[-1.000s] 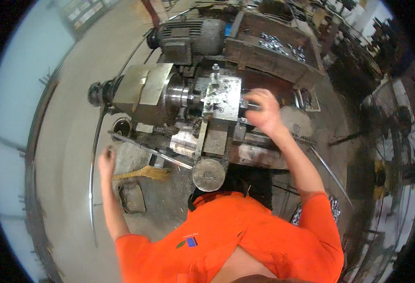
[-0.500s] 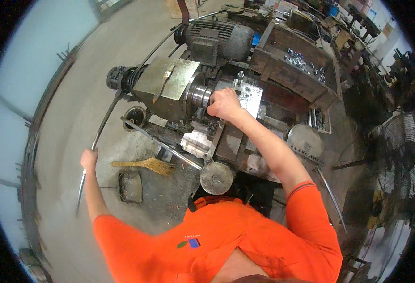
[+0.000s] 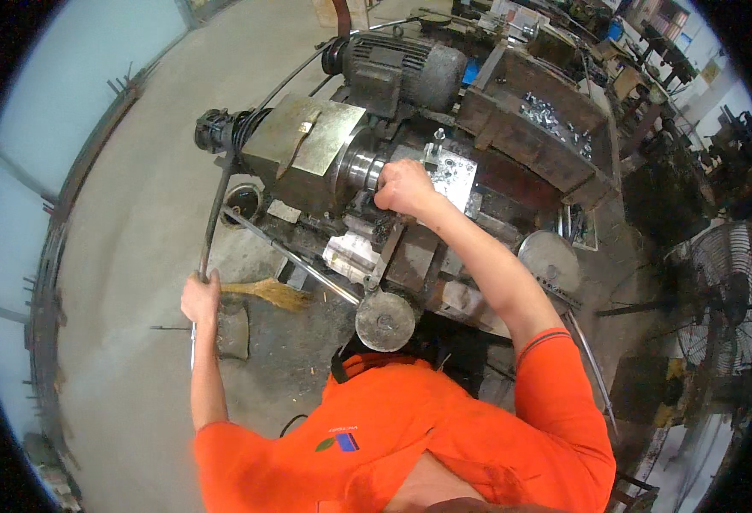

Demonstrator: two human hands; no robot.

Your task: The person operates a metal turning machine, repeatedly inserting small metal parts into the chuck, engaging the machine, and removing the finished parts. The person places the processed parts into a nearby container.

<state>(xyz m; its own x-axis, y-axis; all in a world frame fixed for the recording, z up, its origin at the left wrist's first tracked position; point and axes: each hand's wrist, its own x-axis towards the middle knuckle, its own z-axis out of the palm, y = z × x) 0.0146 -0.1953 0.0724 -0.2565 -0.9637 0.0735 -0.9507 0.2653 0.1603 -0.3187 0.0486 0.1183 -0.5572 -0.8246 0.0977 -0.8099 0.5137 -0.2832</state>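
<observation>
My left hand (image 3: 200,299) is wrapped round a long metal lever (image 3: 215,209) that slants up to the left end of a machine. At the machine's middle, my right hand (image 3: 406,186) is closed against the front of a shiny round spindle (image 3: 363,167); whatever its fingers hold is hidden. The spindle sticks out of a dark headstock (image 3: 307,192). A sheet-metal cover (image 3: 312,120) lies on top, with a slim brown-handled tool (image 3: 295,150) on it. Just right of my right hand is a bright metal plate (image 3: 455,175) with an upright bolt (image 3: 438,137).
A ribbed motor (image 3: 402,73) sits behind the headstock. The trough (image 3: 513,141) at the back right holds several small shiny parts. A round metal disc (image 3: 384,321) and a slanting bar (image 3: 307,269) are close to my body. A broom (image 3: 269,293) and dustpan (image 3: 235,329) lie left; a fan (image 3: 718,299) stands right.
My left hand has swung the lever to the right, toward the machine and across the broom handle. My right hand stays at the spindle.
</observation>
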